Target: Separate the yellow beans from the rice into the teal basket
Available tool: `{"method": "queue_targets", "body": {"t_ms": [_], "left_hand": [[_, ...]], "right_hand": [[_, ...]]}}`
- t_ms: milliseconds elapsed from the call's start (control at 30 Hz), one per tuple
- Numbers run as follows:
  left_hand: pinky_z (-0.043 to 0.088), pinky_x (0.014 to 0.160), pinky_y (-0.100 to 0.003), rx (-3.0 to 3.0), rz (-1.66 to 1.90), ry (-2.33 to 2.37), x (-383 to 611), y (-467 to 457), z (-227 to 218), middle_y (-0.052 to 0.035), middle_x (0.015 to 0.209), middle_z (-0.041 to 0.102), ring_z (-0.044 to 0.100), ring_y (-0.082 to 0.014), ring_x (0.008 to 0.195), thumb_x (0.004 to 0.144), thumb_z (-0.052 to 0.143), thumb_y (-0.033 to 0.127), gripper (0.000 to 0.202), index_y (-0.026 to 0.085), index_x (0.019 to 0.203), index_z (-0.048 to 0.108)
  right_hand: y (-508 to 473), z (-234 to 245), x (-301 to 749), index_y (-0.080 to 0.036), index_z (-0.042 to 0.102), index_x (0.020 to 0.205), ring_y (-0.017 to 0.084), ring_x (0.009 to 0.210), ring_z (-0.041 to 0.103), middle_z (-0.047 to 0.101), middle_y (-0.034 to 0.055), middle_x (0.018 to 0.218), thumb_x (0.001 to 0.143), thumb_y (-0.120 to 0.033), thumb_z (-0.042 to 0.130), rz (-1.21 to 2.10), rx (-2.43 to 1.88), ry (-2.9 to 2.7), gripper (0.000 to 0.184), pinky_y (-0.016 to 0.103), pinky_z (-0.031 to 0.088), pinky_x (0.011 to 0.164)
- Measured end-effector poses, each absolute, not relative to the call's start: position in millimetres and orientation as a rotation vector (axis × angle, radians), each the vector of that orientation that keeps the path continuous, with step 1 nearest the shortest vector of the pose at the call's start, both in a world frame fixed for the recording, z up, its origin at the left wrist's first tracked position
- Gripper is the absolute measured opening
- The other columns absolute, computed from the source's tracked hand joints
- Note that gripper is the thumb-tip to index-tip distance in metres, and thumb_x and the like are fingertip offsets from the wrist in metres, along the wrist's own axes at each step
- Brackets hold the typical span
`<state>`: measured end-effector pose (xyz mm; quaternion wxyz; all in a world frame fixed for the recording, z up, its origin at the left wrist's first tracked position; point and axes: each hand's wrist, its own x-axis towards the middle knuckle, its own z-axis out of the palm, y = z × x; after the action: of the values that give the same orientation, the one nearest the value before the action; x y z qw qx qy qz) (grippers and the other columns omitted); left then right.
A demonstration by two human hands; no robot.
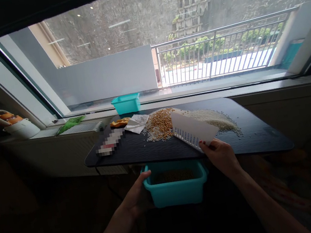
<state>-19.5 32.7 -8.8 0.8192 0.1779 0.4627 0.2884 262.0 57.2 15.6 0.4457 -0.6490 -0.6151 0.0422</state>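
Note:
My right hand point(221, 155) grips a white slotted sieve scoop point(193, 129) by its near corner, tilted over the front of a black table point(253, 138). Behind the scoop lies a mixed pile of yellow corn kernels point(161, 123) and white rice point(216, 118). My left hand point(140, 193) holds the left side of a teal plastic bin point(177, 192), kept just below the table's front edge. Dark grain shows in the bottom of the bin.
A second teal bin point(126, 103) stands on the window sill behind the table. A white crumpled paper point(137, 123), an orange object point(119, 122) and a blurred flat item point(110, 142) lie on the table's left part. A white pot point(21, 128) sits far left.

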Motion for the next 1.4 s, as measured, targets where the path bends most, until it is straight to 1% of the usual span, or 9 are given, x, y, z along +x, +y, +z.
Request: {"method": "queue_targets", "body": {"t_ms": [233,433,600,833,967,1067,1200,1400], "left_hand": [[0.046,0.077,-0.036,0.387,0.587,0.966,-13.5,31.8,-6.5,-0.0056,0.095,0.063,0.061,-0.0224,0.087,0.071,0.056,0.053,0.060,0.022,0.121,0.045],[0.045,0.079,-0.037,0.397,0.584,1.006,-8.7,31.7,-5.4,-0.0050,0.094,0.063,0.060,-0.0229,0.089,0.070,0.057,0.053,0.061,0.023,0.121,0.045],[0.045,0.080,-0.037,0.397,0.579,0.995,-6.0,31.5,-3.2,-0.0047,0.095,0.063,0.060,-0.0231,0.091,0.069,0.057,0.054,0.061,0.023,0.120,0.045],[0.045,0.079,-0.038,0.402,0.573,0.991,-1.8,31.9,-4.1,-0.0049,0.093,0.063,0.060,-0.0235,0.090,0.069,0.057,0.055,0.058,0.023,0.116,0.047],[0.045,0.079,-0.038,0.411,0.581,1.003,-1.4,30.9,-3.5,-0.0051,0.093,0.063,0.060,-0.0240,0.091,0.068,0.058,0.055,0.058,0.023,0.116,0.046],[0.045,0.080,-0.038,0.408,0.576,0.977,-0.8,30.4,-2.8,-0.0051,0.092,0.063,0.060,-0.0239,0.090,0.070,0.057,0.054,0.057,0.023,0.117,0.045],[0.045,0.080,-0.038,0.399,0.577,0.970,1.1,30.8,-1.9,-0.0047,0.092,0.062,0.060,-0.0237,0.089,0.070,0.057,0.054,0.058,0.024,0.118,0.044],[0.044,0.081,-0.040,0.403,0.560,0.998,2.4,31.6,-1.8,-0.0056,0.096,0.062,0.059,-0.0249,0.092,0.068,0.057,0.055,0.059,0.024,0.117,0.045]], "right_hand": [[60.1,21.6,296.4,-0.018,0.065,0.064,0.018,0.062,0.057,0.064,0.0068,0.069,0.077,-0.043,0.047,-0.073,-1.816,-1.399,0.034,0.026,0.035,0.054],[62.7,20.5,287.7,-0.018,0.064,0.063,0.017,0.062,0.058,0.064,0.0053,0.066,0.077,-0.044,0.047,0.043,-1.752,-1.428,0.034,0.025,0.037,0.055],[68.0,26.3,294.9,-0.018,0.061,0.060,0.017,0.059,0.057,0.064,0.0056,0.063,0.077,-0.046,0.046,-0.044,-1.798,-1.379,0.035,0.026,0.035,0.053],[75.8,36.8,309.2,-0.018,0.064,0.062,0.018,0.060,0.056,0.064,0.0066,0.064,0.077,-0.046,0.046,-0.126,-1.806,-1.408,0.036,0.026,0.035,0.053],[77.7,32.6,308.0,-0.018,0.065,0.064,0.017,0.056,0.055,0.062,0.0050,0.058,0.076,-0.047,0.046,-0.038,-1.792,-1.456,0.037,0.025,0.034,0.051],[78.3,31.0,308.3,-0.017,0.065,0.066,0.017,0.058,0.056,0.064,0.0054,0.061,0.076,-0.048,0.047,0.004,-1.778,-1.422,0.037,0.025,0.035,0.053],[77.3,31.7,310.5,-0.017,0.064,0.063,0.018,0.059,0.056,0.064,0.0067,0.062,0.075,-0.048,0.048,-0.069,-1.821,-1.408,0.037,0.026,0.036,0.053],[83.9,29.9,310.2,-0.017,0.066,0.068,0.016,0.059,0.057,0.065,0.0043,0.064,0.075,-0.048,0.049,0.024,-1.668,-1.460,0.036,0.025,0.038,0.054]]}}
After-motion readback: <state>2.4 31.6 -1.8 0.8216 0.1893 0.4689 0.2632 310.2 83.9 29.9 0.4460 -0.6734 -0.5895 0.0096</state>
